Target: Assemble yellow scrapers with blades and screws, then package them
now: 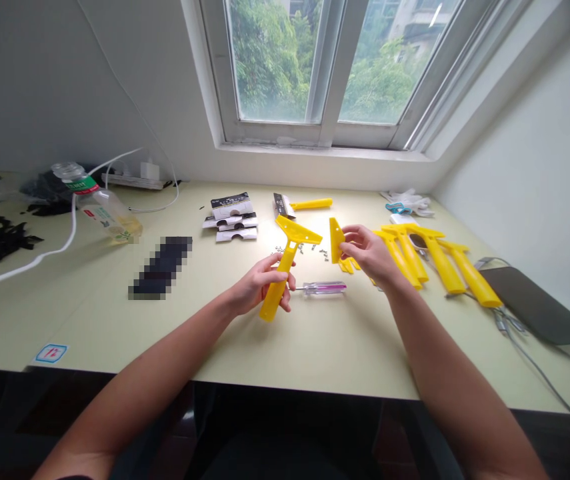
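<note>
Gripping a yellow plastic scraper (279, 283) by its handle, the left hand (259, 285) sits just apart from the right hand (369, 253), which pinches a loose yellow scraper part (336, 240) — a clear-handled screwdriver (323, 288) lies just beside, tiny screws (301, 249) scattered behind, more yellow scrapers (445, 267) piled rightward on the bench (89, 327).

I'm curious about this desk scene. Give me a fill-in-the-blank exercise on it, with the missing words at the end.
1. The scraper in the left hand is made of yellow ____.
2. The right hand holds a small piece coloured ____.
3. The see-through handle of the screwdriver on the desk has ____ stripes.
4. More scrapers lie to the ____ of the screwdriver.

Missing words: plastic; yellow; purple; right.
</note>
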`<state>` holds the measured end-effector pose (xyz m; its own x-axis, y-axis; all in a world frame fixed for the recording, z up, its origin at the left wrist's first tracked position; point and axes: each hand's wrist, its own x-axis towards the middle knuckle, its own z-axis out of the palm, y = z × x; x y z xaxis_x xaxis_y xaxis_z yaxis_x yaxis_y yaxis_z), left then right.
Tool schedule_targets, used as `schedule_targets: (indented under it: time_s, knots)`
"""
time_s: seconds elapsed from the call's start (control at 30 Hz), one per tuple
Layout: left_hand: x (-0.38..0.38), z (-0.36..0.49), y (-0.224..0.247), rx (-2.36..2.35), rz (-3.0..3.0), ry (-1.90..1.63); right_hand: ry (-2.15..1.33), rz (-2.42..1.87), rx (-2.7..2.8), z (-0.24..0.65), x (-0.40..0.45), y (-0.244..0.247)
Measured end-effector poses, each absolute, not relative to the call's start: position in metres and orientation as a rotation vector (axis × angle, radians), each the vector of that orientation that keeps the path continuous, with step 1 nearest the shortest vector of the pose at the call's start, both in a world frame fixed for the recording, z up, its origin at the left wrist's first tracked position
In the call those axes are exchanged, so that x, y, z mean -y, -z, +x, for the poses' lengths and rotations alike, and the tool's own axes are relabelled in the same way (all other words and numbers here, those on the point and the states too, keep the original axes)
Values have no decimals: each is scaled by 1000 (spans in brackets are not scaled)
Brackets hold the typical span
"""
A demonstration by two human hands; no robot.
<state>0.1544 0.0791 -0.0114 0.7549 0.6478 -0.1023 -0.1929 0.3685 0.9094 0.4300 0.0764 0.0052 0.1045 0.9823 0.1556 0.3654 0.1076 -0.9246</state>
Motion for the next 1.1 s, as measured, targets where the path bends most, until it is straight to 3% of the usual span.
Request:
schedule_targets:
  time_s: [0.33,0.5,0.6,0.73,0.87,1.1]
  knots:
    - [-81,153,6,-612,1053,-790,-731,-1716,2001,406,-73,7]
    - [-80,155,7,-639,1078,-786,-266,-1861,2015,418,-80,7]
    - [-79,156,7,-648,1077,-767,-94,-2198,1771,453,-80,-6]
    - [-80,156,9,-664,1069,-749,-232,-2590,1593,493,-73,-19]
    - [-80,157,10,-670,1084,-740,-391,-2580,1667,492,-70,-18]
    - [-79,158,10,-681,1109,-735,-358,-2620,1720,477,-76,-10]
